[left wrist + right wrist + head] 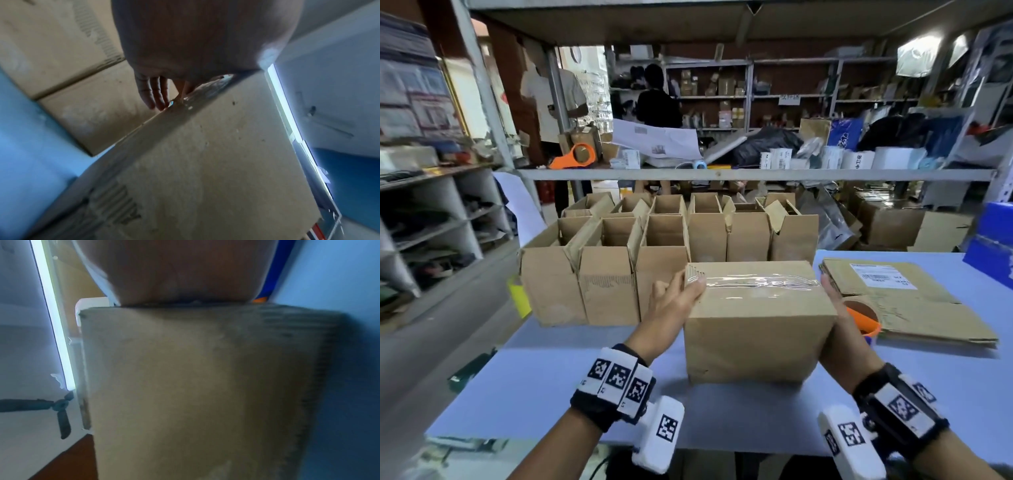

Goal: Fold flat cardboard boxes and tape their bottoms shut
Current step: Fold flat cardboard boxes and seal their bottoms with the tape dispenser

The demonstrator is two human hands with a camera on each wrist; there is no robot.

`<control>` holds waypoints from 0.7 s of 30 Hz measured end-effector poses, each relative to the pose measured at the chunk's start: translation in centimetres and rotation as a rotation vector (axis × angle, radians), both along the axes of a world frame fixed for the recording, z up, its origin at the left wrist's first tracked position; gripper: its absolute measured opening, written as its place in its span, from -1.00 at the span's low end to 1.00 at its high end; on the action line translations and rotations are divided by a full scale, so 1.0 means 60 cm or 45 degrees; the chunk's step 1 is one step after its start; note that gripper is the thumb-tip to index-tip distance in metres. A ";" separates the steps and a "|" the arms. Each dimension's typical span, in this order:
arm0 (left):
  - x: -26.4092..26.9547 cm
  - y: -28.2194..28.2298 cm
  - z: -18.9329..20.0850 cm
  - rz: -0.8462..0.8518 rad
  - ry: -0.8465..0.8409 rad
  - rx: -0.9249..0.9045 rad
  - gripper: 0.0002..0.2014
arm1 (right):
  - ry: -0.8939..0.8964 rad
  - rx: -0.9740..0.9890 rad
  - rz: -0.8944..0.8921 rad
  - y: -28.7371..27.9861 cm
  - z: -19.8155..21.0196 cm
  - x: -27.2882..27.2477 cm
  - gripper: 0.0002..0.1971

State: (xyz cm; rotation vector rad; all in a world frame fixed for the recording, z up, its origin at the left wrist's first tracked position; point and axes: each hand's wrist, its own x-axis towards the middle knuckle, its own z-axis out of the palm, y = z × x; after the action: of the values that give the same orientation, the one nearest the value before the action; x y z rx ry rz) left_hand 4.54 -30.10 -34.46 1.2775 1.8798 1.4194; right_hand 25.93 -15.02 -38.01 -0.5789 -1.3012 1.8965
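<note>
A brown cardboard box (756,329) stands on the blue table (551,377) with its closed flaps facing up. A strip of clear tape (753,282) runs along the top seam. My left hand (678,289) lies against the box's left side with straight fingers (154,92), and its thumb rests on the tape's left end. My right hand (835,318) presses flat on the right side, fingertips near the top edge. In the wrist views the box (205,162) (195,386) fills the frame below each palm (180,272).
Several folded boxes (664,260) with open tops stand in rows behind. A stack of flat cardboard (914,308) lies to the right, with an orange tape dispenser (863,320) beside the box. A blue box (993,246) sits far right. Shelves and two people are beyond.
</note>
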 end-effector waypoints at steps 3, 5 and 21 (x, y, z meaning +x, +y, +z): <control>-0.004 -0.016 0.004 0.045 0.151 -0.018 -0.59 | -0.180 0.136 -0.323 -0.004 -0.045 0.021 -0.72; 0.002 -0.022 0.008 0.028 0.272 0.074 -0.67 | -0.274 0.141 -0.294 0.000 -0.047 0.042 -0.70; 0.022 0.048 -0.004 -0.239 0.179 0.028 -0.49 | -0.335 0.674 0.205 -0.003 0.019 -0.011 -0.25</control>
State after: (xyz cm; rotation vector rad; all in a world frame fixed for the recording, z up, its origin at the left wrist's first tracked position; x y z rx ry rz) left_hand 5.84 -27.24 -34.69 1.5557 1.7819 1.2861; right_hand 25.28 -15.19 -36.86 -0.4623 -1.9841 1.5308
